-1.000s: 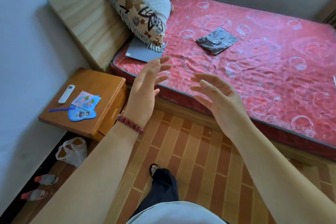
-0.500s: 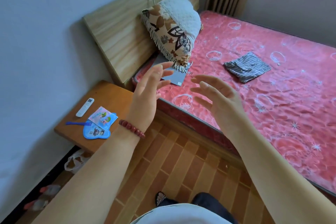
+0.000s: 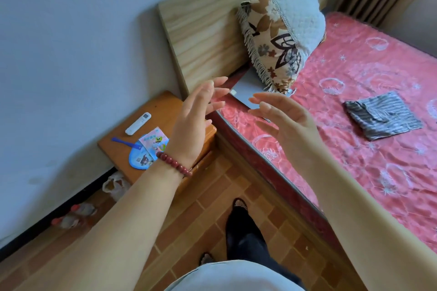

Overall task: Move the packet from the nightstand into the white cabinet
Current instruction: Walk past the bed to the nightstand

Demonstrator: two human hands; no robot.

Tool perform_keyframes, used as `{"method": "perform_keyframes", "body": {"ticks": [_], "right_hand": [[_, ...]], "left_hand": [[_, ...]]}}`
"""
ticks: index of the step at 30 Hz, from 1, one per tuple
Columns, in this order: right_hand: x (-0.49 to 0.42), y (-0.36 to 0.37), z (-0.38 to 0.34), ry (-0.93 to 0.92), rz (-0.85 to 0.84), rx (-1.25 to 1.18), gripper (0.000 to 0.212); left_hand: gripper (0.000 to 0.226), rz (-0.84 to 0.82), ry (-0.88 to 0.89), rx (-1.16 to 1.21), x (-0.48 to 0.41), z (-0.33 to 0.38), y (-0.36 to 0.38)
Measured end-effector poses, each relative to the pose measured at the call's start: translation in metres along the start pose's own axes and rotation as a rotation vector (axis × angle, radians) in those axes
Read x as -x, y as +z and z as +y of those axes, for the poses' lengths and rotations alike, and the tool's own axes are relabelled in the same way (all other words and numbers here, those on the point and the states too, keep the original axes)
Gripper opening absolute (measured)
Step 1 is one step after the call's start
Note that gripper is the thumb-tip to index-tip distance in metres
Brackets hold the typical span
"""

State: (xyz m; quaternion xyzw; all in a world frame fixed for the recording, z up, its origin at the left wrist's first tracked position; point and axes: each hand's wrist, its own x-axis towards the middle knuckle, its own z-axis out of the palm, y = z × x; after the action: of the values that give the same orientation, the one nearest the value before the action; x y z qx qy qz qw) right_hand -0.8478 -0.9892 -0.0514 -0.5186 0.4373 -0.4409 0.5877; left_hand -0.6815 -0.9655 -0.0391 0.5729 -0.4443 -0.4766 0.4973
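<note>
A small colourful packet (image 3: 155, 140) lies flat on the wooden nightstand (image 3: 163, 107), resting partly on a blue hand fan (image 3: 138, 157). My left hand (image 3: 196, 123), with a red bead bracelet at the wrist, is raised over the nightstand's right edge, fingers spread, holding nothing. My right hand (image 3: 283, 116) is raised over the bed's edge, palm facing left, fingers apart and empty. The packet sits just left of my left wrist. No white cabinet is in view.
A white remote (image 3: 138, 123) lies on the nightstand near the wall. The bed (image 3: 369, 73) with a red cover fills the right, bearing a floral pillow (image 3: 281, 38), a grey flat item (image 3: 248, 90) and a striped cloth (image 3: 382, 114). A plastic bag (image 3: 114, 185) and shoes lie by the wall.
The view has swung left and closer, so the nightstand now sits nearer the middle. Both hands stay raised and open, now closer to the nightstand and bed corner.
</note>
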Motion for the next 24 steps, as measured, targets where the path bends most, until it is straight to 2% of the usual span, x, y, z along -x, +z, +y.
{"method": "perform_keyframes", "body": {"ticks": [9,15,24], "right_hand": [[-0.110,-0.016,-0.008,0.034,-0.144,0.017,0.019],[-0.165,-0.005,0.002,0.061,-0.286,0.011,0.016],[-0.210,0.067,0.027,0.115,-0.541,0.003,0.015]], "left_hand": [[0.036,0.146,0.007,-0.011,-0.087,0.006,0.015],[0.055,0.287,-0.009,-0.018,-0.117,-0.004,0.001],[0.041,0.478,-0.062,0.013,-0.113,-0.020,-0.059]]}}
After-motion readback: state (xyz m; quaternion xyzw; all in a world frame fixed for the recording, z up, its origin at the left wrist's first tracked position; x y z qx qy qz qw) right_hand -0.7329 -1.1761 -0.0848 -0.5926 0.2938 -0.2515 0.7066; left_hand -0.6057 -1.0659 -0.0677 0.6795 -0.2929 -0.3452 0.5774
